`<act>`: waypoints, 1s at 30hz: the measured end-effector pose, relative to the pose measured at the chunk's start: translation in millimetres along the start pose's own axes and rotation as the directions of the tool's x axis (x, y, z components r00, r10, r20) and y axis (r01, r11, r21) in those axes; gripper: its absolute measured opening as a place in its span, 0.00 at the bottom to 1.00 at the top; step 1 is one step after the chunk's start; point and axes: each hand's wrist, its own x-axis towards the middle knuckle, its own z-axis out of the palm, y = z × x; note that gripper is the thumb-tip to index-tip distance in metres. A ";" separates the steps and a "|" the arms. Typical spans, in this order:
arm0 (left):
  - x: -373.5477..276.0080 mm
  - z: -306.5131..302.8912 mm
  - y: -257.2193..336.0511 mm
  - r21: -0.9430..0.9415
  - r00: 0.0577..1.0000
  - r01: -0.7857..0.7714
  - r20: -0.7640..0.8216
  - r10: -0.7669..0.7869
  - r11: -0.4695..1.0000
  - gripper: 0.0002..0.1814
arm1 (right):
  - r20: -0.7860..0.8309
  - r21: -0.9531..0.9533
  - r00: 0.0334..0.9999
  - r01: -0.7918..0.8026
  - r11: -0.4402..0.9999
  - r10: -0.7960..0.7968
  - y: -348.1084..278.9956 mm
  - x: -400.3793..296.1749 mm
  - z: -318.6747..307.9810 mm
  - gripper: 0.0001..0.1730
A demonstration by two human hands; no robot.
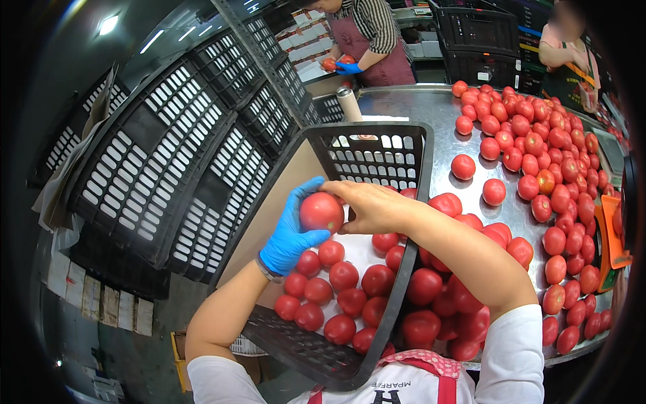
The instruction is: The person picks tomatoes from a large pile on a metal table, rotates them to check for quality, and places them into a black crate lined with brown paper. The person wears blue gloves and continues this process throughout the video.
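A large red tomato (321,212) is held above a black plastic crate (428,166). My left hand (288,243), in a blue glove, cups it from the left, with the thumb underneath. From the right, my bare right hand (376,206) curves around the same tomato, fingers at its top and thumb near its lower right; part of the contact is hidden. Below, several tomatoes (343,275) lie on a white liner (356,247) inside the crate. Brown cardboard (252,242) lines the crate's left wall.
Many loose tomatoes (534,144) cover the right of a metal table (441,131), more heaped beside the crate. Black slatted crates (151,151) are stacked left. A beige bottle (349,104) stands behind the crate. An orange scale (611,232) is at right. Two people work across the table.
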 end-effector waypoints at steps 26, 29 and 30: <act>-3.8 17.3 3.7 -0.231 0.966 0.256 0.014 -0.260 0.939 0.36 | 0.129 0.063 0.991 0.021 0.998 -0.029 6.2 2.2 9.0 0.45; -4.2 13.3 0.9 -0.332 0.970 0.232 0.013 -0.242 0.914 0.34 | 0.098 0.117 0.995 -0.009 0.993 -0.003 5.1 5.3 7.3 0.43; -1.9 12.1 3.0 -0.382 0.976 0.206 0.020 -0.215 0.901 0.33 | 0.027 0.186 1.000 0.004 0.983 -0.009 4.0 4.5 2.6 0.41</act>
